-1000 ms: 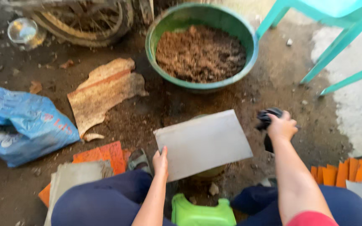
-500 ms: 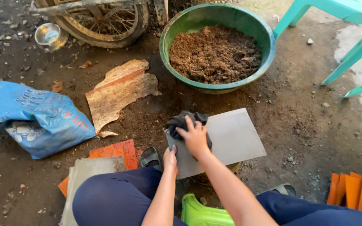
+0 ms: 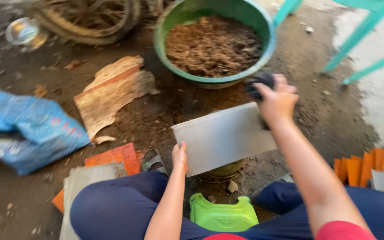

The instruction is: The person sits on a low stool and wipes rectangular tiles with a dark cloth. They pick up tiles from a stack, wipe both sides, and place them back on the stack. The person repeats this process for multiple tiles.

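A grey rectangular tile [image 3: 223, 138] lies flat on a round stand in front of my knees. My left hand [image 3: 179, 156] holds its near left edge. My right hand [image 3: 277, 101] is closed on a dark cloth [image 3: 258, 84] and presses it at the tile's far right corner. Just beyond stands a green basin [image 3: 214, 82] full of brown soil.
A blue sack [image 3: 27, 129] lies at the left. A torn cardboard piece [image 3: 112, 91] is on the dirt. Orange and grey tiles [image 3: 107, 162] are stacked by my left knee, more orange tiles [image 3: 370, 164] at the right. A green stool [image 3: 223, 215] is under me. Teal chair legs [image 3: 356, 40] stand at the far right.
My right hand has swept the cloth from the tile's left part to its far right corner. My left hand stays on the tile's edge.
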Tool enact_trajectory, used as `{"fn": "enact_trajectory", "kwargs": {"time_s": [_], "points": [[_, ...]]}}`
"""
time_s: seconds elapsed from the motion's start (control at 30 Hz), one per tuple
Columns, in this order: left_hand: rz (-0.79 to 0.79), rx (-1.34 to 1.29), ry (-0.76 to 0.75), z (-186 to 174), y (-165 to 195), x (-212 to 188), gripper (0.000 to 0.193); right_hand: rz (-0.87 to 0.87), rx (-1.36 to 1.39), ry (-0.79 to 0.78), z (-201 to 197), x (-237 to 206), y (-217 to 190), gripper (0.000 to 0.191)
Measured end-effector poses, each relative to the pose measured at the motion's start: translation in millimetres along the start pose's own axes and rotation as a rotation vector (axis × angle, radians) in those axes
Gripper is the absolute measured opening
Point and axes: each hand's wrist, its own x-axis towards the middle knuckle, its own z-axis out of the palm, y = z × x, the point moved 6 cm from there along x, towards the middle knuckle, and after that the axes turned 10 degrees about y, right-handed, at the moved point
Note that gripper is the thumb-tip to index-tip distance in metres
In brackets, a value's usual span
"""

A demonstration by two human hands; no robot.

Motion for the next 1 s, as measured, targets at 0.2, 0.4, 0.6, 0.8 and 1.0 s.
{"fn": "enact_trajectory", "kwargs": {"time_s": [0.2, 0.4, 0.6, 0.8, 1.0], "points": [[-0.062, -0.032, 0.008, 10.5, -6.7, -4.3, 0.036, 0.037, 0.325, -0.119, 14.2, -98.0, -176.7, 0.038], [-0.126, -0.004, 0.054, 6.8, -11.7, -4.7, 0.044, 0.012, 0.267, -0.123, 37.5, -159.5, -126.8, 0.044], [-0.185, 0.112, 0.085, 6.5, -6.9, -7.1, 0.055, 0.321, -0.133, 0.010, -2.1, -143.6, 67.0, 0.043], [0.051, 0.038, 0.193, -3.8, -6.5, -35.6, 0.045, 0.668, -0.244, -0.007, -40.1, -139.0, 160.6, 0.054], [-0.530, 0.421, -0.412, 16.1, -103.4, -149.4, 0.031, 0.815, -0.053, 0.044, -38.1, -155.0, 167.4, 0.057]]}}
